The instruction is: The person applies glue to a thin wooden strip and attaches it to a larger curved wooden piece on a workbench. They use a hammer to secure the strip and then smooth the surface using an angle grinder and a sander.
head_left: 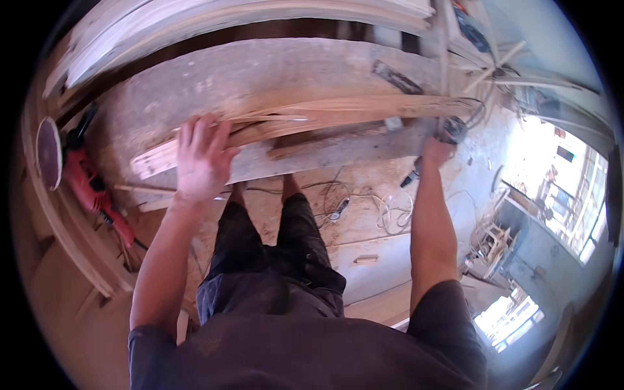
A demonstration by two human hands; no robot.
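The left hand [200, 156] lies flat, fingers spread, pressing down on the near end of a bundle of wood strips [292, 123] at the front edge of the worktop [214, 78]; it grips nothing, only bears on the top strip. The strips run lengthwise along that front edge, their long axis stretching away from the left hand toward the worktop's right end. There the right hand [437, 151] is closed around a small dark power tool [453, 130] (its exact kind is too blurred to tell) touching the far end of the strips. A red sander [88, 185] rests beyond the worktop's left end.
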